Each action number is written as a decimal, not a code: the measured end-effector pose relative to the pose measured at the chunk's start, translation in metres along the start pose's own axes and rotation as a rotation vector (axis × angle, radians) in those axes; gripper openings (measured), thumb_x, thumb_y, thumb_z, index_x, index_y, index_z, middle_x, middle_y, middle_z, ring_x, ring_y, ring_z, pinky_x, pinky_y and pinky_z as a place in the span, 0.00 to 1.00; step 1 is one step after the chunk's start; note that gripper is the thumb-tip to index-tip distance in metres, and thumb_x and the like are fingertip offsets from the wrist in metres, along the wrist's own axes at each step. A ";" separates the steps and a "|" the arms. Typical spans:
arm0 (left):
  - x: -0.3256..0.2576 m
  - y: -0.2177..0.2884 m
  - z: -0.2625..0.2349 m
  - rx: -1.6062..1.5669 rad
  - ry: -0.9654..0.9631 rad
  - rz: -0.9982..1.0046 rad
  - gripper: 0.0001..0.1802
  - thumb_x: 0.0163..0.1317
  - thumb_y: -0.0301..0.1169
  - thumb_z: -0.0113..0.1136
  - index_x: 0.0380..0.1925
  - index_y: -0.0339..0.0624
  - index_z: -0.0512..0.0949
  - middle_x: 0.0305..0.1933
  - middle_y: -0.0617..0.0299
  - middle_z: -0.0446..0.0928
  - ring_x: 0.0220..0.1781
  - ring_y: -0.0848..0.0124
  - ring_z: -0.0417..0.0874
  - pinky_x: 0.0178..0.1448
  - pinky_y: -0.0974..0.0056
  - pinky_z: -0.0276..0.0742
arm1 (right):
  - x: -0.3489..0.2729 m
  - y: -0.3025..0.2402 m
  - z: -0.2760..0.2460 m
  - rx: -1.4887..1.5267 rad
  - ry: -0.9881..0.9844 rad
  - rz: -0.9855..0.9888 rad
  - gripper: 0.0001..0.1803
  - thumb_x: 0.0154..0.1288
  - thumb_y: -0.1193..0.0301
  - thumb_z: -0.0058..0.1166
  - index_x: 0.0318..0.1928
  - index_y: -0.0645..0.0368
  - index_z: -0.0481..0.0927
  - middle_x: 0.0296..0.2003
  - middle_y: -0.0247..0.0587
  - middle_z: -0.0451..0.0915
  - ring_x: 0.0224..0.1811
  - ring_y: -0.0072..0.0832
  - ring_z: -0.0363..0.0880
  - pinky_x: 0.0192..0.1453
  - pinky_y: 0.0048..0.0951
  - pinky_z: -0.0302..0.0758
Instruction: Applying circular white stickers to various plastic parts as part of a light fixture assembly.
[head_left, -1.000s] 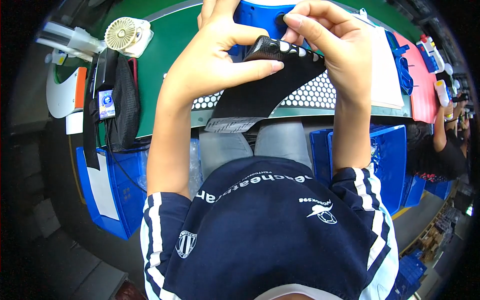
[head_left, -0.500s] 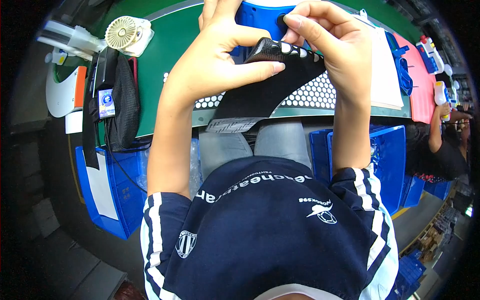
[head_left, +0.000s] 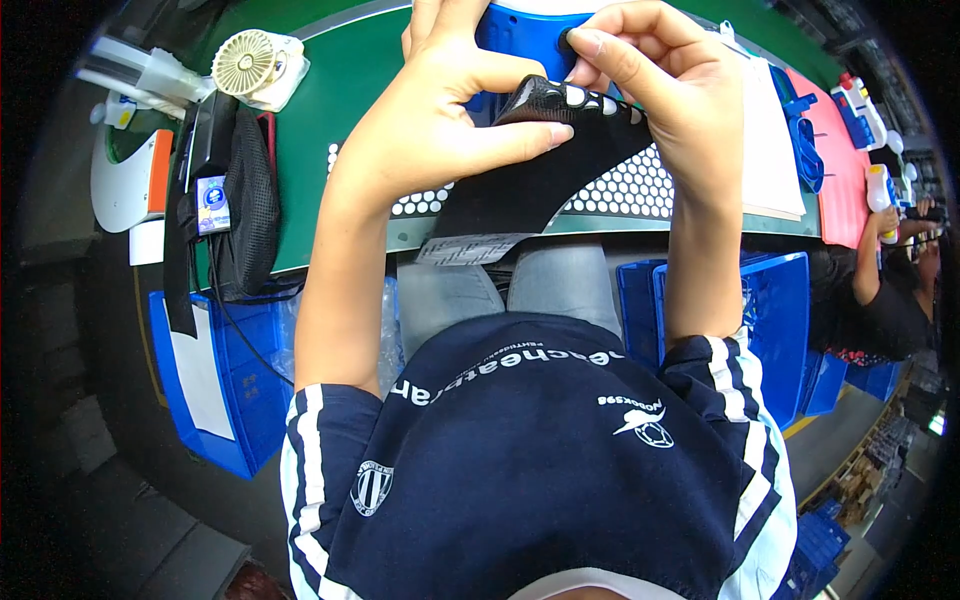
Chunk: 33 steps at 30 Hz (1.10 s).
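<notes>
A small cream desk fan (head_left: 252,62) is sitting at the far left of the green counter (head_left: 345,110), with a black mesh pouch (head_left: 248,205) lying just in front of it. My left hand (head_left: 440,125) is pinching a black perforated fabric shoe piece (head_left: 545,165) between thumb and fingers above the counter's near edge. My right hand (head_left: 660,95) is gripping the same piece's top edge, fingers curled over it. White sheets (head_left: 775,150) are lying further right.

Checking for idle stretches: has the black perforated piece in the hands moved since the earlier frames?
No. The black perforated piece sits unchanged against the green table edge, pinched by left hand and right hand.
</notes>
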<state>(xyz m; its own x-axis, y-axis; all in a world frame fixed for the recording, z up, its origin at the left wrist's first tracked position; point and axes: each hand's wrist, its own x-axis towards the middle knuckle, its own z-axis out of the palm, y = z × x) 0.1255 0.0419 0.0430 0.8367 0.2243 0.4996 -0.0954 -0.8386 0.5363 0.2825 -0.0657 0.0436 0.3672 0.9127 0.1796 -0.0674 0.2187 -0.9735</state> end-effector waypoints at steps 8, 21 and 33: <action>-0.002 0.000 0.000 -0.004 0.005 -0.011 0.15 0.40 0.38 0.69 0.30 0.47 0.82 0.65 0.41 0.51 0.68 0.44 0.44 0.68 0.48 0.35 | 0.009 0.005 -0.001 0.135 -0.259 -0.324 0.06 0.58 0.74 0.58 0.34 0.61 0.75 0.24 0.33 0.77 0.26 0.15 0.76 0.32 0.14 0.72; 0.002 0.004 0.001 -0.034 0.012 0.041 0.14 0.41 0.37 0.69 0.29 0.47 0.82 0.63 0.43 0.54 0.67 0.45 0.47 0.68 0.48 0.37 | 0.002 -0.021 -0.004 -0.294 -0.048 0.084 0.08 0.57 0.73 0.59 0.31 0.59 0.73 0.20 0.29 0.76 0.21 0.12 0.72 0.24 0.11 0.66; 0.006 0.007 0.008 0.022 0.011 0.031 0.13 0.41 0.36 0.68 0.30 0.49 0.82 0.63 0.45 0.54 0.67 0.46 0.47 0.68 0.49 0.38 | 0.011 -0.020 -0.013 -0.240 -0.063 -0.060 0.12 0.52 0.74 0.63 0.25 0.59 0.70 0.17 0.30 0.72 0.18 0.13 0.71 0.22 0.12 0.67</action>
<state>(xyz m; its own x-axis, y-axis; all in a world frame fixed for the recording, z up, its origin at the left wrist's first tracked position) 0.1344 0.0336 0.0447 0.8277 0.2037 0.5229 -0.1089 -0.8557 0.5058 0.3000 -0.0642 0.0630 0.3048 0.9219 0.2392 0.1773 0.1919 -0.9653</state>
